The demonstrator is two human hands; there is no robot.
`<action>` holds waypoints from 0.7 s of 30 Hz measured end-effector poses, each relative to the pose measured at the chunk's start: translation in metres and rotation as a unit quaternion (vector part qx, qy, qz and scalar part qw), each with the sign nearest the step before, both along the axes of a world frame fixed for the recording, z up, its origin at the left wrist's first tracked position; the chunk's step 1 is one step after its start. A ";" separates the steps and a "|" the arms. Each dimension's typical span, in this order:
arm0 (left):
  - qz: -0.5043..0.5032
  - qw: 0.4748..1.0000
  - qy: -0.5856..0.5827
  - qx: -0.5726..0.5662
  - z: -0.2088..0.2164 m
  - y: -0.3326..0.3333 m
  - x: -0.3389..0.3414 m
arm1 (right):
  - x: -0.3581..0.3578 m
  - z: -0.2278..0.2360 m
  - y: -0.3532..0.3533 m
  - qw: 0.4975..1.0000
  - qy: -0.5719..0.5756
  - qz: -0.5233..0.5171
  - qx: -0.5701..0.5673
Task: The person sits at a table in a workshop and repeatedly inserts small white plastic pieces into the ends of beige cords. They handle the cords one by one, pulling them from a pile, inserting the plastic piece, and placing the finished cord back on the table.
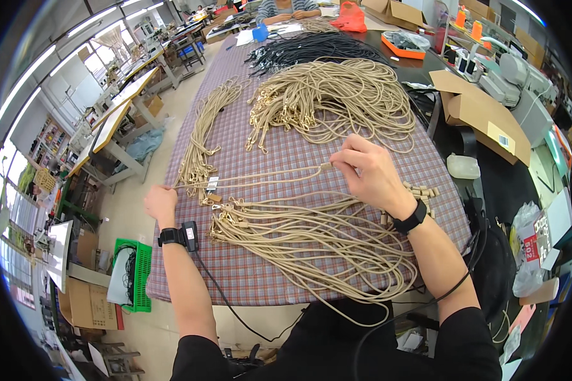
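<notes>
A doubled tan cord point(267, 174) is stretched nearly straight across the table between my hands. My left hand point(161, 202) is closed on its left end, at the table's left edge; the fingers hide that end. At the other end, my right hand point(367, 173) pinches a small tan tube point(326, 167) where the two strands meet. Below the stretched cord lies a loose bundle of tan cords point(318, 238) with metal clasps at its left end. Partly behind my right wrist are several small tan tubes point(424, 192).
A narrow bundle of tan cords point(211, 120) lies at left, a large tan pile point(337, 95) and black cords point(311, 49) farther back. Another person point(287, 11) sits at the far end. Right are a cardboard box point(483, 117) and sewing machine point(518, 76); a green basket point(143, 279) stands left.
</notes>
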State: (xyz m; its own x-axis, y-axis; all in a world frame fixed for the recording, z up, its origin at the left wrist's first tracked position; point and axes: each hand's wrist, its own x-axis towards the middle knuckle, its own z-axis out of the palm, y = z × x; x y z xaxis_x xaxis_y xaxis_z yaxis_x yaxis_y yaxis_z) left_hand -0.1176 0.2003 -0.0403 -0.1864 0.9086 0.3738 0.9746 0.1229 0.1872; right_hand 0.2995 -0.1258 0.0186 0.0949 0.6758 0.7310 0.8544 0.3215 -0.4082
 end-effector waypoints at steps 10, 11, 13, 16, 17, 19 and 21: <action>0.031 0.999 -0.013 -0.032 0.000 0.005 -0.004 | 0.000 0.008 -0.001 0.998 0.060 0.014 -0.034; 0.033 0.999 -0.014 -0.025 -0.001 0.003 -0.001 | 0.000 0.006 0.000 0.998 0.058 0.018 -0.031; 0.016 1.000 -0.003 -0.026 0.003 -0.003 0.004 | 0.001 0.002 0.002 0.998 0.062 0.026 -0.012; -0.054 0.998 0.031 0.008 0.012 -0.014 0.011 | 0.000 0.001 0.003 0.998 0.042 0.033 0.027; -0.085 0.994 0.041 0.058 0.014 -0.016 0.010 | -0.001 0.004 0.004 0.999 0.010 0.033 0.033; -0.220 0.962 -0.001 0.159 0.023 -0.027 0.031 | -0.004 0.008 0.003 0.998 -0.035 0.042 0.037; -0.404 0.889 -0.135 0.169 0.053 -0.067 0.083 | -0.007 0.006 -0.001 0.996 -0.056 0.062 0.030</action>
State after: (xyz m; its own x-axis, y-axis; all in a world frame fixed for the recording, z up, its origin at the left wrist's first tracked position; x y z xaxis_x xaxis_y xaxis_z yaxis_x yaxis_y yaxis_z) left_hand -0.0348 0.1338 0.0127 0.3513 0.6313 0.6914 0.6334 -0.7041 0.3210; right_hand 0.2920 -0.1269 0.0243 -0.0718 0.6320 0.7717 0.8455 0.4489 -0.2890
